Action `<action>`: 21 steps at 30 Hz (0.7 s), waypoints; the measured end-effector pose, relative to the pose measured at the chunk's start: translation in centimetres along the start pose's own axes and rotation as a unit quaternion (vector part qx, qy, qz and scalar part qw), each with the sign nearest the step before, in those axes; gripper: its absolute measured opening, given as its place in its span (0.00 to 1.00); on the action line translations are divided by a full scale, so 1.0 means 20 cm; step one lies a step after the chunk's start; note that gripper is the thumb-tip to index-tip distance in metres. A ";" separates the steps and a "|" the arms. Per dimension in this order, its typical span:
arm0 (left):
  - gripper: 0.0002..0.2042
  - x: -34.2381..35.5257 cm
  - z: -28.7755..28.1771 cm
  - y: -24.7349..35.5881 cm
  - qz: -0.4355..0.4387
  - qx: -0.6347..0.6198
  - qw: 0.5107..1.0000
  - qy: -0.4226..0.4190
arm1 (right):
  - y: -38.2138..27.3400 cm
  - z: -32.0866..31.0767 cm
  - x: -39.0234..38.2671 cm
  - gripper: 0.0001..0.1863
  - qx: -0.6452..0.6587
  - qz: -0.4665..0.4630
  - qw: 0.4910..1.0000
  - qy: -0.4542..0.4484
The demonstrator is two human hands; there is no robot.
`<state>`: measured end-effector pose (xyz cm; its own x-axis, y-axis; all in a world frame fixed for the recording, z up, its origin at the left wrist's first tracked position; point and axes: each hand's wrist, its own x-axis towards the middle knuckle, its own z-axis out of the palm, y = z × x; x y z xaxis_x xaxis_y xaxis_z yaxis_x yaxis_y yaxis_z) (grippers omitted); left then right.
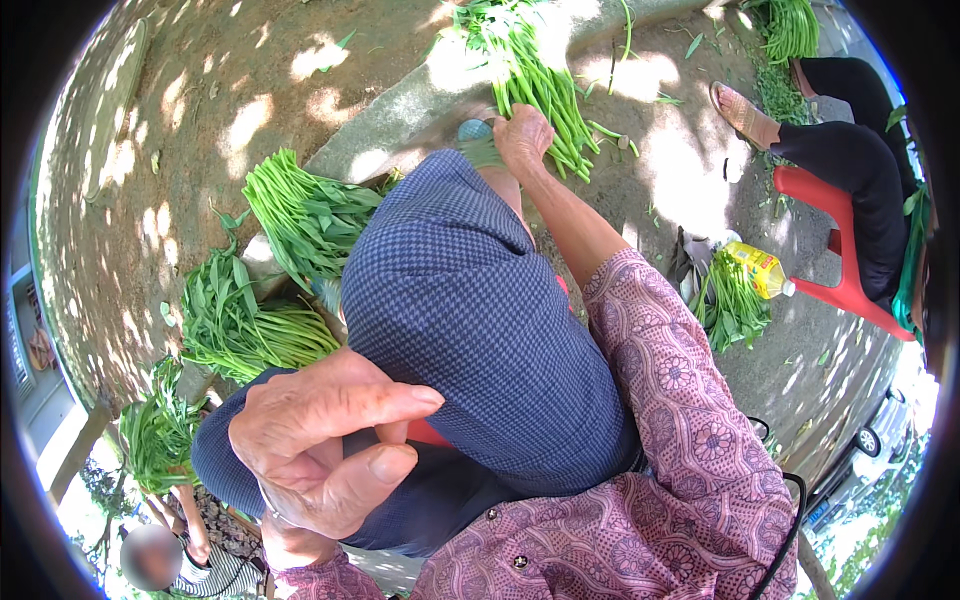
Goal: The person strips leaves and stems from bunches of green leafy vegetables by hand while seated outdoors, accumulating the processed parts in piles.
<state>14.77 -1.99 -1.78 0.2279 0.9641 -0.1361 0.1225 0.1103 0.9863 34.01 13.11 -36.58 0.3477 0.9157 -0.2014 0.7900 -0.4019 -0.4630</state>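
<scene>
My right hand (523, 138) reaches forward beyond my knees, its fingers closed round stems at the near end of a bunch of water spinach (540, 85). That bunch lies partly on a concrete kerb, its far end bright in the sun. Over my lap, close to the camera, my left hand (330, 440) is loosely curled and holds nothing; a gap shows between thumb and index finger. To the left of my knee lie more bunches of long-stemmed greens (310, 215), with another leafy pile (240, 320) nearer me.
A red plastic stool (835, 200) with a seated person in black trousers (845, 150) is at the right. Beside it are a yellow bottle (760, 268) and a small bunch of greens (730, 305). The concrete kerb (385, 120) crosses the dirt ground. Another person handles greens at lower left.
</scene>
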 end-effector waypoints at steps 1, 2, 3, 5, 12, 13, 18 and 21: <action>0.21 0.00 0.00 0.00 -0.005 0.002 1.000 0.002 | -0.02 0.00 0.00 0.13 0.010 0.012 1.000 -0.007; 0.21 0.00 0.00 0.00 -0.009 0.005 1.000 0.004 | -0.02 -0.01 -0.01 0.12 0.007 -0.024 0.999 0.027; 0.21 0.00 0.00 -0.01 -0.002 0.006 1.000 0.001 | -0.03 -0.02 -0.03 0.12 0.004 -0.060 0.996 0.062; 0.21 -0.01 -0.01 -0.02 0.011 0.011 1.000 -0.004 | -0.05 -0.05 -0.04 0.11 0.010 -0.110 0.986 0.124; 0.17 0.01 -0.01 0.00 -0.004 0.033 0.999 -0.025 | 0.00 -0.08 0.06 0.13 0.034 -0.054 0.981 0.186; 0.13 0.02 -0.02 -0.02 0.010 0.027 0.999 -0.040 | 0.00 -0.07 0.05 0.13 0.037 -0.050 0.981 0.186; 0.11 0.02 -0.03 -0.02 0.027 0.015 0.998 -0.047 | -0.04 -0.05 0.03 0.18 0.069 0.008 0.982 0.174; 0.11 0.03 -0.04 -0.04 0.032 0.015 0.998 -0.057 | -0.01 -0.03 0.06 0.18 0.045 -0.010 0.980 0.196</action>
<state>14.11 -1.29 -2.60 0.3444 0.9351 -0.0839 0.1318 0.0403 0.9905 34.61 14.26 -36.33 0.5135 0.8454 0.1466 0.7570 -0.3659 -0.5414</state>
